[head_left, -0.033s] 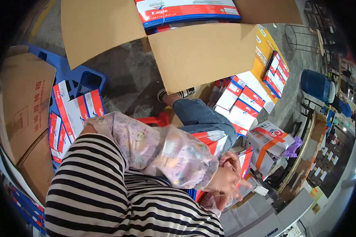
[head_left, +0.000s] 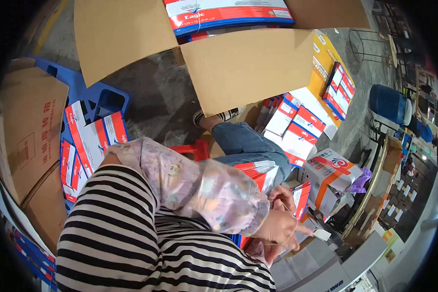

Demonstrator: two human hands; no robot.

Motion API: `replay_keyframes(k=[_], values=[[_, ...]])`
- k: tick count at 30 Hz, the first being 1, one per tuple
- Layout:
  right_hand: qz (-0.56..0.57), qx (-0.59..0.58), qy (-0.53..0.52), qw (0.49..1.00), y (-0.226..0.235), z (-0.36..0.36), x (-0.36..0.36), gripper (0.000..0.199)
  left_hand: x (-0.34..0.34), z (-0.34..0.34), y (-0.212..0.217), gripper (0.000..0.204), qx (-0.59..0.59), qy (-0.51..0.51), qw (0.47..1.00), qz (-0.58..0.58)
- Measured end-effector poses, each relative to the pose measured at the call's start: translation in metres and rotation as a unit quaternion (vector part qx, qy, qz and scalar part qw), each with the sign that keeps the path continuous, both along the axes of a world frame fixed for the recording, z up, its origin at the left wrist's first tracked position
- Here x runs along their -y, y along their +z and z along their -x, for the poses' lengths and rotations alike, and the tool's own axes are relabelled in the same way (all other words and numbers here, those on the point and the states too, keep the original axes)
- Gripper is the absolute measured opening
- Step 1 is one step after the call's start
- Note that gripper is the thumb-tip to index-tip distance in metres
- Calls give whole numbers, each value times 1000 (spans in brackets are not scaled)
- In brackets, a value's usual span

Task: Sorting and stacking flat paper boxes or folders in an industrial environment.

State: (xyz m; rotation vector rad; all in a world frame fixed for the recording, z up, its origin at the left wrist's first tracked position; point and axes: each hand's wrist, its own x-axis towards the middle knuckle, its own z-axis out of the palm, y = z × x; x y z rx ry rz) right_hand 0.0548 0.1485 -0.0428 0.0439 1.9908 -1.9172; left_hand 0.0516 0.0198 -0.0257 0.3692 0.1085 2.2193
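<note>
My left arm, in a pastel printed sleeve cover (head_left: 224, 199), reaches across my striped top to the right. My left hand (head_left: 277, 227) has its index finger stretched out and its other fingers bent downward, close to a pinkish translucent cuff (head_left: 256, 250). Behind it show the curled fingers of what looks like my right hand (head_left: 283, 195); the rest of that hand is hidden, and what its fingers hold, if anything, does not show. A fanned stack of red and white flat packs (head_left: 260, 171) lies just past my forearm. Another red, white and blue pack (head_left: 302, 198) stands beside the curled fingers.
An open cardboard carton (head_left: 250, 68) with flat packs inside stands ahead. On the left, packs (head_left: 90, 141) lie on a blue plastic pallet (head_left: 73, 80) beside a brown carton (head_left: 31, 121). More packs (head_left: 301, 131) and a white-orange box (head_left: 328, 175) are at right, near a blue chair (head_left: 388, 104).
The fingers of my left hand have shifted slightly, the index finger a little lower. The packs and cartons have not moved.
</note>
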Motion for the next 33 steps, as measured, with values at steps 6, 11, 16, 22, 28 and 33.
replay_keyframes(k=[6, 11, 16, 22, 28, 33], values=[[3, -33, 65, 997, -1, 1, -3, 39, -15, 22, 39, 118, -350, 120, 928, 35], [-111, -51, 60, 991, -5, -44, -42, 39, -24, 28, 33, 98, -632, 482, 585, 162], [-371, -212, 62, 902, -42, -62, -90, 37, -13, 60, 39, 58, -654, 364, 597, 289], [-159, -43, -26, 986, 6, -15, 28, 22, 36, 156, -82, 48, -181, 395, 776, 457], [-158, -11, -22, 987, 6, -8, 28, 21, -18, 197, -307, 89, -118, -39, 689, 714], [-167, 5, -8, 986, 7, -1, 20, 21, -61, 212, -348, 107, 13, 42, 644, 763]])
